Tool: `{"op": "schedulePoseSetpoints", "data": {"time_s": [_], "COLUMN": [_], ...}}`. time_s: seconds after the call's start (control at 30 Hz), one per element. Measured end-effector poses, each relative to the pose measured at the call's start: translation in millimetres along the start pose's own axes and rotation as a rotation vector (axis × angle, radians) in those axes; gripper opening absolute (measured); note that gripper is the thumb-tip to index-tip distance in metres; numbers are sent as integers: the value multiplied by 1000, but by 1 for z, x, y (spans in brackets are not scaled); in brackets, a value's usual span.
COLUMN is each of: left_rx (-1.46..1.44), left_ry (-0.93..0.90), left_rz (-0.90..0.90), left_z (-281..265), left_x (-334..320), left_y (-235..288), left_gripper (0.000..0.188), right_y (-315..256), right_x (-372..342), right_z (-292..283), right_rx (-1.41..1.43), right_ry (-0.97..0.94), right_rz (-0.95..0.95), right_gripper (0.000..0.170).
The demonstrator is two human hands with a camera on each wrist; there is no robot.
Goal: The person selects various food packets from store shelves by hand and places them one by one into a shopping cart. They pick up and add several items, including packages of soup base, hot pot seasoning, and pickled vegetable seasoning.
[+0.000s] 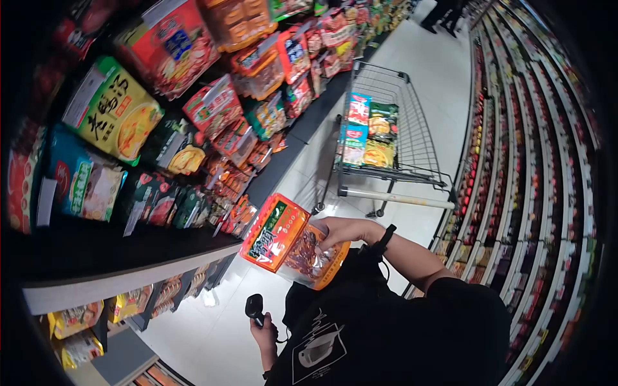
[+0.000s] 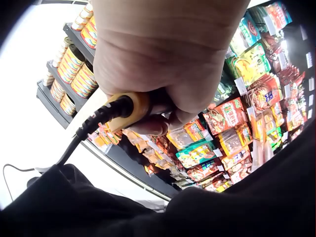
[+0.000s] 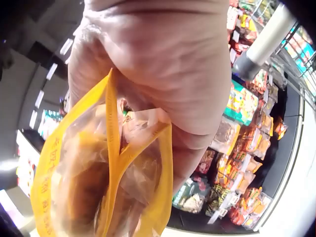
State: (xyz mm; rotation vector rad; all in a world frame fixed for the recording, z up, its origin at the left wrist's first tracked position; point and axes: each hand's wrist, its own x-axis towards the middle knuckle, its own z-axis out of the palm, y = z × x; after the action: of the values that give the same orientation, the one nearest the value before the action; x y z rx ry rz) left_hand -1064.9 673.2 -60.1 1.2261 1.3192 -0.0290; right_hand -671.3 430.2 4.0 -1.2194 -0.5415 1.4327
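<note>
right hand grips a pouch — glossy, crinkled plastic

I log the cart as dark metal wire, its handle smooth. On the person's side of the cart: pouch, glossy plastic film, part clear, creased; handheld device, black, plastic-looking, cable sleeve ribbed; shirt, matt cloth. Left of the cart: shelf packets, shiny film. Beneath the cart: floor, smooth, faint sheen.
</note>
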Motion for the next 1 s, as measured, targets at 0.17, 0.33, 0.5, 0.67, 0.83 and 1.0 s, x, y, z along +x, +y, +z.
{"op": "schedulePoseSetpoints", "data": {"time_s": [0.17,0.33,0.5,0.67,0.83,1.0], "left_rx": [48,37,72,111,122,222], "left_ry": [-107,-154,-141,-56,10,33], "left_rz": [55,89,90,36,39,40], "left_z": [8,16,36,75,133,174], "left_x": [0,8,1,-12,-40,-57], "left_y": [29,40,51,62,94,119], "left_gripper": [21,23,23,23,24,23], "right_y": [-12,1,-27,22,71,116], "right_x": [-87,-180,-240,-257,-227,-197], "right_z": [-21,-92,-175,-303,-412,-475], "right_rx": [484,742,815,770,646,614], "right_ry": [349,719,1266,1313,1325,1227], "right_rz": [-240,-614,-638,-482,-193,-16], "right_gripper": [57,49,35,31,29,36]}}
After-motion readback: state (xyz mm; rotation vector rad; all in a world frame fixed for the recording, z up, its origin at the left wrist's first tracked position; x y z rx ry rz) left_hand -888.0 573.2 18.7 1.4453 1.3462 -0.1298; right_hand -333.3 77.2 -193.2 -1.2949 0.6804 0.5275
